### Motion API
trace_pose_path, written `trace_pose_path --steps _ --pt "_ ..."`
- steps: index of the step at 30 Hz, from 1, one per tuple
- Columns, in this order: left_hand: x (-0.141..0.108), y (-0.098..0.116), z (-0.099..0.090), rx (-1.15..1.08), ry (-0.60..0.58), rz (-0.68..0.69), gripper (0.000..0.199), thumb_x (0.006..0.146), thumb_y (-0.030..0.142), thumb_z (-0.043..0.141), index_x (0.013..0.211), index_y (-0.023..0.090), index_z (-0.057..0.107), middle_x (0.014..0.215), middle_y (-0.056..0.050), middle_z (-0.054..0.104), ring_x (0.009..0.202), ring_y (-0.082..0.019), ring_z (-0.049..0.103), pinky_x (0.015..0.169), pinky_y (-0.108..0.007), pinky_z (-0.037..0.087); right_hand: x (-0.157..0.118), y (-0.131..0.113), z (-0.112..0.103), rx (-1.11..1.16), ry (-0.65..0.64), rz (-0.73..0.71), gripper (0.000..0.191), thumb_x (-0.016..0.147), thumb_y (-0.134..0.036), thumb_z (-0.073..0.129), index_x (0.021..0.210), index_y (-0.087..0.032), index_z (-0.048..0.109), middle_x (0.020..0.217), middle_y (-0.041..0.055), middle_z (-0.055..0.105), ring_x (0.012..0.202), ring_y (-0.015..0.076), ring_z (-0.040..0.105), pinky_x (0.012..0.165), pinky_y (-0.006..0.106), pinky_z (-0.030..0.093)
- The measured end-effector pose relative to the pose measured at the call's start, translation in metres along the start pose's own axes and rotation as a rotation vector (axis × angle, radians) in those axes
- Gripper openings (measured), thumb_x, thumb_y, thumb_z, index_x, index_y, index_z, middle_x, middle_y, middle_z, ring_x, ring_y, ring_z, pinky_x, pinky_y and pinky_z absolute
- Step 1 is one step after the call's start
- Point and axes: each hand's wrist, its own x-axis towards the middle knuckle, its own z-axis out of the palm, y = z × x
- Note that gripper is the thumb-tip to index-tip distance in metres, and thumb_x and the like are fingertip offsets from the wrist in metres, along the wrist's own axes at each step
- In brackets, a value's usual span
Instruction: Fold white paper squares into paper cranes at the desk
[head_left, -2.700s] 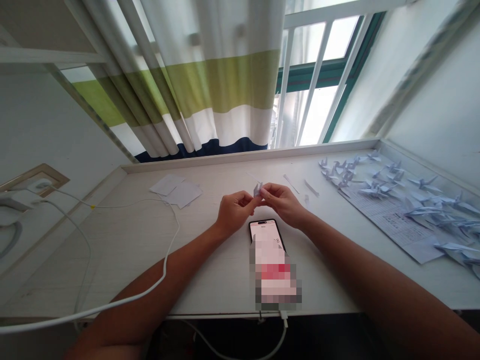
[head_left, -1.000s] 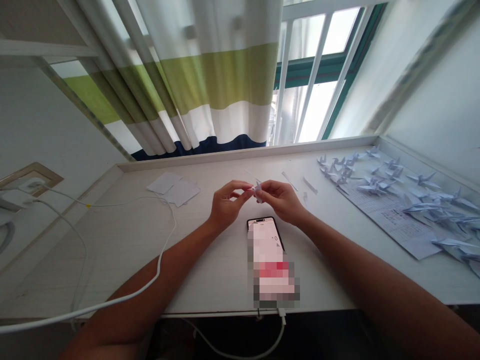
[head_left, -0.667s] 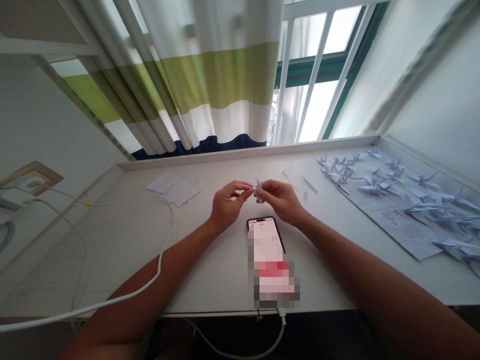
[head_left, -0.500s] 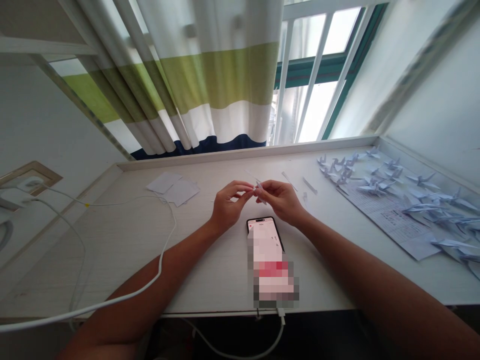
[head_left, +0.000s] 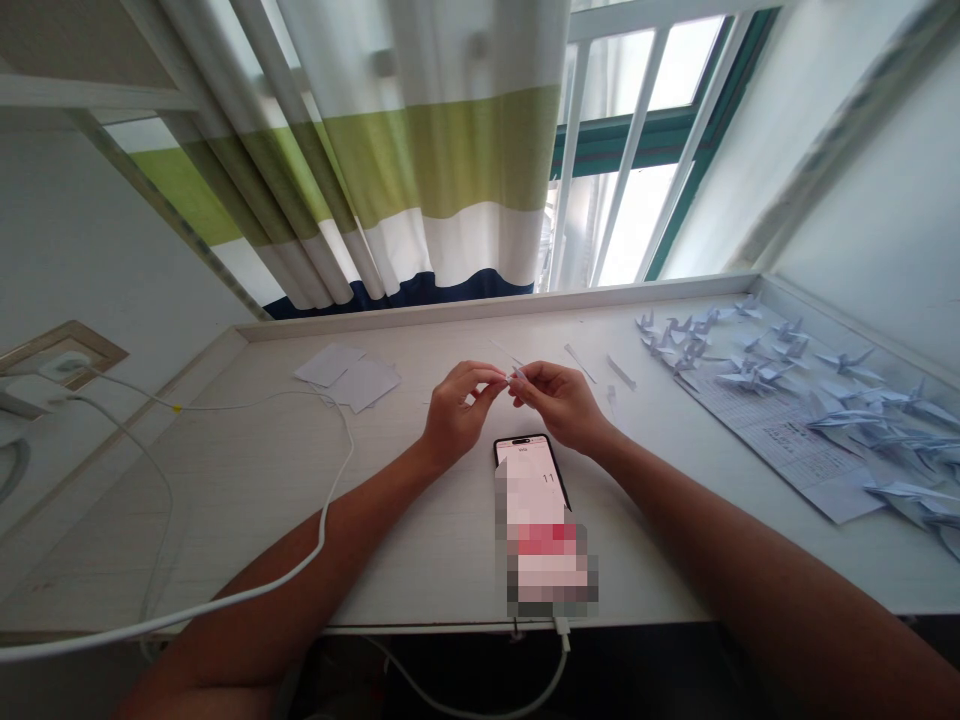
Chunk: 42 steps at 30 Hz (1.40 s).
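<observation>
Spanning the wall beneath a striped curtain, a white desk holds a smartphone near its front edge. Paper cranes crowd to the phone's right; loose paper sheets lie left, with open desk beyond. Just above the phone, the left hand and right hand pinch a small folded paper between their fingertips.

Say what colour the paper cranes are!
The paper cranes look pale blue, clearest in the head view.
</observation>
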Motion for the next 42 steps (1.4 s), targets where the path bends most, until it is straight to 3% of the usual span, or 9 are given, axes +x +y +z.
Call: trace_pose_path --steps 9,16,23,32,42 --pt "-0.001 -0.004 -0.008 0.183 -0.09 0.123 0.013 0.096 0.027 0.059 0.099 0.024 0.071 0.099 -0.007 0.076 0.093 -0.019 0.07 0.081 -0.032 0.054 0.0 -0.003 0.001 0.046 -0.005 0.023 0.035 0.075 -0.051 0.082 0.084 -0.018 0.071 0.075 0.0023 0.069 0.068 0.015 0.064 0.07 0.032 0.054" --pt "0.0 0.001 -0.002 -0.01 -0.012 -0.054 0.012 0.091 0.032 0.067 0.091 0.021 0.073 0.087 -0.004 0.076 0.079 -0.016 0.071 0.068 -0.028 0.056 0.0 -0.001 -0.001 0.072 -0.033 0.033 0.035 0.077 -0.052 0.08 0.085 -0.019 0.072 0.078 0.0029 0.071 0.072 0.0154 0.065 0.075 0.034 0.055" --pt "0.003 0.001 -0.002 -0.105 -0.003 0.003 0.008 0.089 0.029 0.07 0.089 0.023 0.076 0.092 -0.005 0.075 0.083 -0.016 0.069 0.072 -0.03 0.055 0.0 0.0 -0.001 0.086 -0.023 0.022 0.035 0.078 -0.053 0.079 0.087 -0.019 0.073 0.076 0.0029 0.071 0.071 0.0155 0.063 0.072 0.034 0.053" --pt "0.002 0.007 0.002 -0.298 0.035 -0.224 0.011 0.086 0.031 0.074 0.086 0.02 0.075 0.091 -0.005 0.073 0.082 -0.016 0.068 0.072 -0.03 0.056 -0.001 -0.003 0.0 0.069 -0.006 -0.001 0.032 0.077 -0.049 0.081 0.086 -0.019 0.074 0.074 0.002 0.068 0.069 0.0145 0.057 0.067 0.032 0.048" --pt "0.001 0.007 0.006 -0.283 0.025 -0.218 0.012 0.085 0.032 0.075 0.085 0.021 0.075 0.088 -0.004 0.075 0.083 -0.017 0.069 0.075 -0.03 0.055 -0.002 -0.003 0.002 0.033 0.041 -0.019 0.033 0.078 -0.051 0.079 0.082 -0.019 0.071 0.069 0.0005 0.064 0.063 0.0129 0.051 0.06 0.03 0.041"
